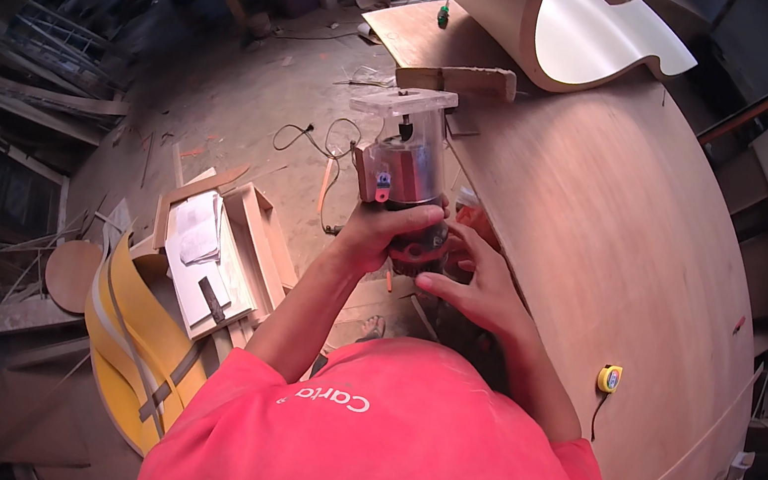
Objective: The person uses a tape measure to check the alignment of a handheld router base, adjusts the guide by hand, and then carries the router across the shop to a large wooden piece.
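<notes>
We look to be at the handling/adjusting step: router (408, 171) just left of the counter (625, 238), clear base (404, 102) pointing away. Left hand (372, 236) wrapped round its body; right hand (488, 295) half-curled at the near end, can't tell if pinching. Our read: next needs a steady left grip.

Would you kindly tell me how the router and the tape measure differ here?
The router is held in the left hand; the tape measure lies on the board. The router looks larger than the tape measure. The router is partly transparent, the tape measure mostly yellow. Both are tools.
</notes>
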`<state>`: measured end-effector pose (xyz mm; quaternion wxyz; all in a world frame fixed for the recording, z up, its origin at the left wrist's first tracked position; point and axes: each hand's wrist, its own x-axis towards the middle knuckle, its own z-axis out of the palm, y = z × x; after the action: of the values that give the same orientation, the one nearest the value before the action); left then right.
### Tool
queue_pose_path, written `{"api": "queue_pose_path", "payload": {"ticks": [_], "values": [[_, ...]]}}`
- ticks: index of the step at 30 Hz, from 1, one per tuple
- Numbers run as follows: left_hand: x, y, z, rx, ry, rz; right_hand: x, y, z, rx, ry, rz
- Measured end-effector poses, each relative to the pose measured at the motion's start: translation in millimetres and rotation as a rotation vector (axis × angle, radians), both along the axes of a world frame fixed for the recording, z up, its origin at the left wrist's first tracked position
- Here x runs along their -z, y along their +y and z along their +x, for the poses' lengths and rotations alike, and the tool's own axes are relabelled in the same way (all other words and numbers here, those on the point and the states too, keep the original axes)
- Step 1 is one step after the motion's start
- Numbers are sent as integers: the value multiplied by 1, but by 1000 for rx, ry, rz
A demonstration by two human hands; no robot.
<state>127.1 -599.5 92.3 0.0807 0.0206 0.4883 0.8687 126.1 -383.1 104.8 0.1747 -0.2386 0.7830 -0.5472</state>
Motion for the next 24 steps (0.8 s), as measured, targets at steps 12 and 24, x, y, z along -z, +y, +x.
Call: {"api": "queue_pose_path", "payload": {"ticks": [12,24], "values": [[14,-31,-11,-86,-30,-28,15,-59,-8,92,-71,-4],[17,-30,-12,-119,71,-99,28,-65,-8,103,-123,-21]]}}
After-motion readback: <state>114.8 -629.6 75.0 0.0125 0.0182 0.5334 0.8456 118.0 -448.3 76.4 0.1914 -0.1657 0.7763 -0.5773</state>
